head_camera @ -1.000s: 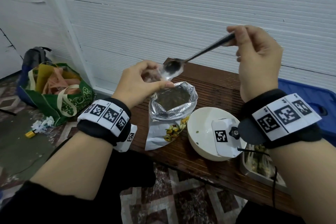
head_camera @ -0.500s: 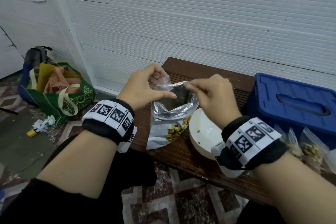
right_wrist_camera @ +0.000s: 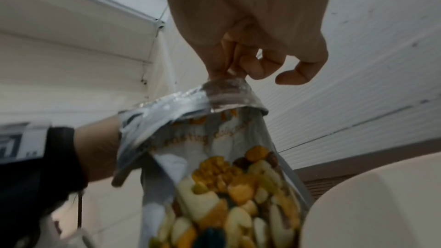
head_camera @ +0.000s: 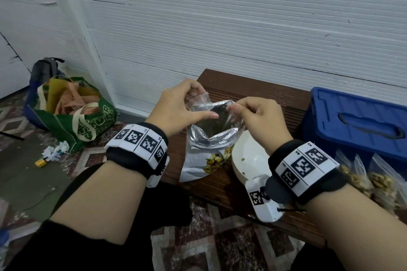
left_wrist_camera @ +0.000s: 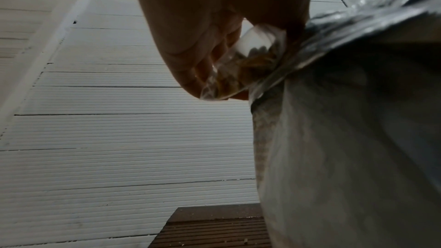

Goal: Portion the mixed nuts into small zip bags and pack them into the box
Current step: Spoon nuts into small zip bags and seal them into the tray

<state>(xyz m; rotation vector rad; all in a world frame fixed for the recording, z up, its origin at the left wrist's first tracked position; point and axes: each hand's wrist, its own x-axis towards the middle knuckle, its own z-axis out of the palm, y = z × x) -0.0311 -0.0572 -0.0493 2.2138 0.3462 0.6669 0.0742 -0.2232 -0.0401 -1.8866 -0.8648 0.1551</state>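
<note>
At frame centre, the small zip bag [head_camera: 198, 103] is being pinched by both hands, left hand [head_camera: 178, 108] and right hand [head_camera: 259, 116]; its mouth should be pressed shut evenly above the foil nut pouch [head_camera: 211, 138].

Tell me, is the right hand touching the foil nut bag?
Touching. The right wrist view shows the right hand with its fingertips pinching the top rim of the foil nut bag.

Bowl [head_camera: 246, 158] R of nut pouch [head_camera: 204, 152]

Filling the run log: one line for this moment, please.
left hand: holds small zip bag | right hand: pinches its rim | nut pouch: open below
</note>
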